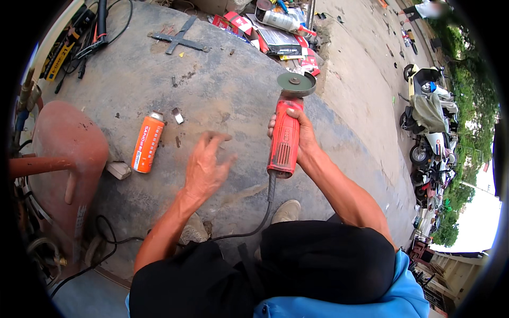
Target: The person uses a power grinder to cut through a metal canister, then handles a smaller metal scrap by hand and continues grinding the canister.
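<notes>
A red angle grinder [285, 139] is held up over the ground in front of my knees. My right hand [306, 137] is wrapped round its body, and the green cutting disc [293, 81] with its guard points away from me. From the grinder's lower end a black cord [253, 231] runs down and off to the left. My left hand [205, 165] is slightly blurred, fingers apart and holding nothing, left of the grinder. Nearest to it lie an orange spray can [148, 142] and a small metal piece [177, 115].
Two dark flat bars form a cross [180, 38] on the ground farther off. Cartons and an aerosol can [281, 21] are heaped at the far edge. A reddish tank [69, 138] stands at left beside a small block [119, 169]. Parked scooters [427, 116] line the right.
</notes>
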Motion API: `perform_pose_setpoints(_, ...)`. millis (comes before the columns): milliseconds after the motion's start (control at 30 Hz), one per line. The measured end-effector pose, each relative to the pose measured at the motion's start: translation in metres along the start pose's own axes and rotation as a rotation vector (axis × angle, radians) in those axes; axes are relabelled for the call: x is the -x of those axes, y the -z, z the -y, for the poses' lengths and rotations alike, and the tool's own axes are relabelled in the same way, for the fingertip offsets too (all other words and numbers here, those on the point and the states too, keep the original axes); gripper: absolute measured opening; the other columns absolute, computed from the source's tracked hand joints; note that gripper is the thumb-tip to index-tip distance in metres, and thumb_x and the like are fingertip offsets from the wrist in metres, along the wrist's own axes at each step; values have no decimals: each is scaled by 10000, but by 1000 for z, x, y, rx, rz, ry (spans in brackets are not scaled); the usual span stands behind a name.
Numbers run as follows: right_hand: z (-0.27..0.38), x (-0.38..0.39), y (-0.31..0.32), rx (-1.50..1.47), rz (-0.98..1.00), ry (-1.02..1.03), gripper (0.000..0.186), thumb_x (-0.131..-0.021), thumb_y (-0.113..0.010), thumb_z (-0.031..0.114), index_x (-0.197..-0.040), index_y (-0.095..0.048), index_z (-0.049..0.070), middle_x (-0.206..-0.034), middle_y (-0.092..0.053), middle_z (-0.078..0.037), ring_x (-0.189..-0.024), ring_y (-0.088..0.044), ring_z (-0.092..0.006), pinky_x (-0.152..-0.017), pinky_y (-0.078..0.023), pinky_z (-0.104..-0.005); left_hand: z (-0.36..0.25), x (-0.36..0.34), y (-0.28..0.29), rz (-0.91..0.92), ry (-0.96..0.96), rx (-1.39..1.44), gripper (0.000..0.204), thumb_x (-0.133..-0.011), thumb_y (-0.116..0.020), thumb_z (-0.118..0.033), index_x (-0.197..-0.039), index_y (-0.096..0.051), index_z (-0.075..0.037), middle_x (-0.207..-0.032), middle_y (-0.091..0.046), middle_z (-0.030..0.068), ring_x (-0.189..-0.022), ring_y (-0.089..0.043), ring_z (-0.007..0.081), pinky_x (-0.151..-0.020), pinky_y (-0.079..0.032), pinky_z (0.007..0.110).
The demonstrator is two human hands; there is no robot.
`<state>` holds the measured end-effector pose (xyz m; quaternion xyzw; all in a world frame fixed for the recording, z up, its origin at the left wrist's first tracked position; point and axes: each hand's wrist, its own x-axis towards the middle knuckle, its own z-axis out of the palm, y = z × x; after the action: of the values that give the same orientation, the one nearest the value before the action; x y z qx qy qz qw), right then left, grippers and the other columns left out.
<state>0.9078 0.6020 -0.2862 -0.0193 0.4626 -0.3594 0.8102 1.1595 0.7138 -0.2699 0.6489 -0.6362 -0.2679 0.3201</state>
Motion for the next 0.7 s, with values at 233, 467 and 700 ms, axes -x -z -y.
perform_pose_setpoints(233,2,4,-2,-49,23,72,428,-853,-697,314,-1052,-585,-48,-911,-661,-192,-807,-676,-313,-784,-603,-425,-46,16,-21,546,481,1030,857,-890,-823,-237,-1528,-293,-17,-1248,-625,205,-1055,-660,224,-892,-553,377)
perform_pose_setpoints(467,-7,10,-6,129,-67,105,436,-851,-705,347,-1041,-593,-29,-891,-675,-167,-785,-679,-301,-754,-601,-426,-73,9,-17,240,-20,426,905,-827,-848,-131,-1514,-275,8,-1228,-634,278,-1062,-700,373,-858,-581,444)
perform_pose_setpoints(700,-14,12,-5,209,-88,95,440,-854,-704,382,-1041,-612,-6,-911,-685,-149,-790,-682,-278,-745,-605,-431,-63,24,-22,286,-94,356,922,-859,-833,-162,-1523,-220,20,-1272,-594,307,-1086,-686,425,-865,-583,493)
